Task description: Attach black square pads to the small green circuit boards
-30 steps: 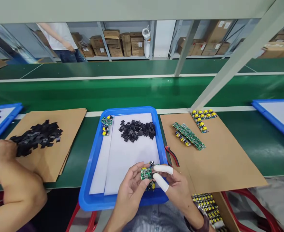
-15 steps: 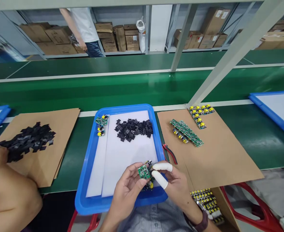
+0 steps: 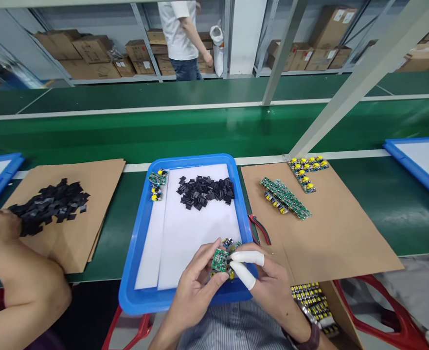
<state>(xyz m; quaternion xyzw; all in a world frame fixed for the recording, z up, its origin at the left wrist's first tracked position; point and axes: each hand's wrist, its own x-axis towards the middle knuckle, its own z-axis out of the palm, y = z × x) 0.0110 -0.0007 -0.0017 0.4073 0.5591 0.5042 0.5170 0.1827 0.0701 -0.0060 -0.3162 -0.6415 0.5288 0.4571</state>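
Observation:
Over the near right corner of the blue tray (image 3: pixel 127 272), my left hand (image 3: pixel 196 287) is closed on a small green circuit board (image 3: pixel 220 260). My right hand (image 3: pixel 265 274), with white finger cots on thumb and forefinger, pinches a small black piece (image 3: pixel 229 261) against the board's right edge; most of that piece is hidden. More circuit boards with yellow parts (image 3: pixel 231 274) lie just beneath and behind my fingers. Farther up the tray is a heap of black pieces (image 3: pixel 205 192) on a white sheet. A few boards (image 3: pixel 157 187) sit at the tray's far left.
Red-handled pliers (image 3: pixel 260 229) lie right of the tray. Cardboard (image 3: pixel 346 233) there carries stacked green boards (image 3: pixel 285 198) and yellow-topped boards (image 3: pixel 305 172). A co-worker's arm (image 3: pixel 28 277) reaches to a black heap (image 3: pixel 52 204) at left. A box of boards (image 3: pixel 312 306) stands low right.
My hands stay together at the board, which has turned slightly and now faces more toward me. Across the benches, a person has walked to the right. The whole view has shifted a little.

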